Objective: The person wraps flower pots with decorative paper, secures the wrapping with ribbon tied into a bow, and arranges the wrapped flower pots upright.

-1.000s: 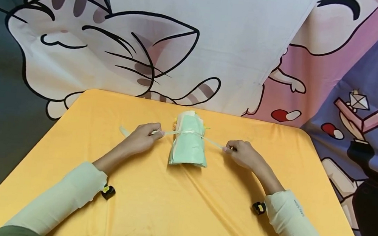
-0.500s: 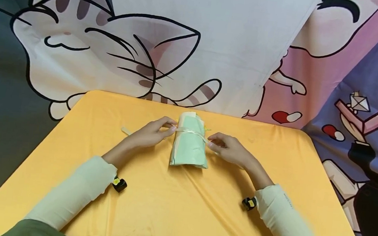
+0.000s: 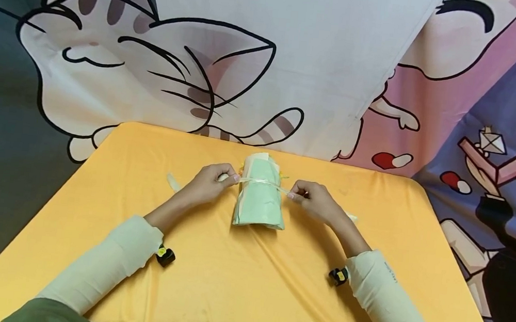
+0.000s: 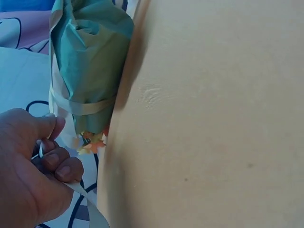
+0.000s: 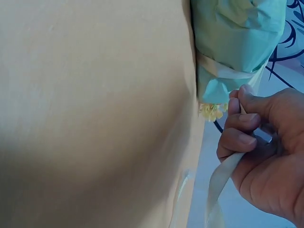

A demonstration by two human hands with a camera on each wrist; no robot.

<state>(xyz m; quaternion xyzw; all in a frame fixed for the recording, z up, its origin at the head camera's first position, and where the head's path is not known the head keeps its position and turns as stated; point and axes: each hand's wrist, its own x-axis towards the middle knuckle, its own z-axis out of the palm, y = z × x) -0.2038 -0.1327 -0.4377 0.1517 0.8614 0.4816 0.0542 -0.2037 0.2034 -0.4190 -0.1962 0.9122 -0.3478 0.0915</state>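
A small bouquet (image 3: 260,208) wrapped in mint-green paper lies on the yellow table, with a pale ribbon (image 3: 262,181) around its middle. Orange and yellow flowers (image 4: 92,141) peek out of the wrap in the left wrist view. Just left of the bouquet, my left hand (image 3: 206,183) pinches one ribbon end between thumb and curled fingers. On the other side my right hand (image 3: 316,200) pinches the opposite end. A loose ribbon tail (image 5: 218,183) hangs below the right hand in the right wrist view. Whether a knot is in the ribbon cannot be made out.
The yellow tablecloth (image 3: 227,287) has creases running towards the front. Behind the table hangs a cartoon cat backdrop (image 3: 333,54). A ribbon tail (image 3: 173,182) lies left of the left hand; another tail (image 3: 351,216) shows beside the right wrist.
Both hands have come inward from holding the ribbon stretched wide. Half a second ago their fingers were looser at the bouquet's sides; now they pinch the ribbon close to it.
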